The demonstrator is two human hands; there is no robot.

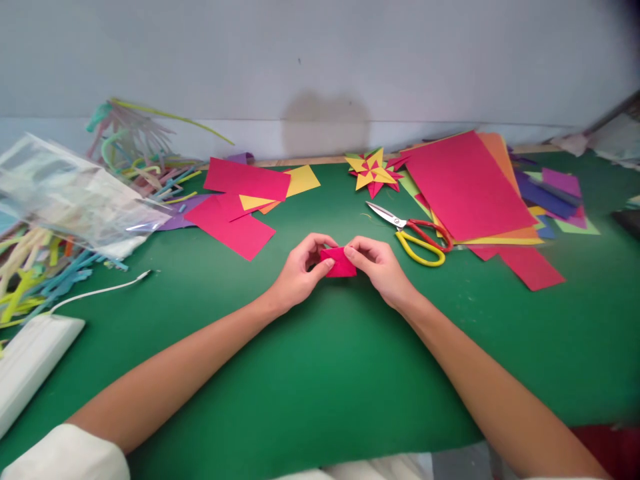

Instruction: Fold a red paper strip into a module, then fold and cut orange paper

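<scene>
A small folded piece of red paper (pixel 342 264) is held between both hands above the green table. My left hand (pixel 303 270) pinches its left side, thumb on the face toward me. My right hand (pixel 374 263) grips the upper right edge between thumb and fingers. Just right of my right hand lie scissors (pixel 423 245) with one yellow and one red handle, their blades pointing to the back left. Behind them sits a folded paper star (pixel 373 172) in yellow and red.
Red paper pieces (pixel 245 179) and a yellow piece (pixel 304 179) lie back left. A stack of coloured sheets (pixel 467 190) is at the right. Pipe cleaners (pixel 65 273), a clear plastic bag (pixel 75 190) and a white power strip (pixel 37 360) with a cable occupy the left of the green table (pixel 300 400).
</scene>
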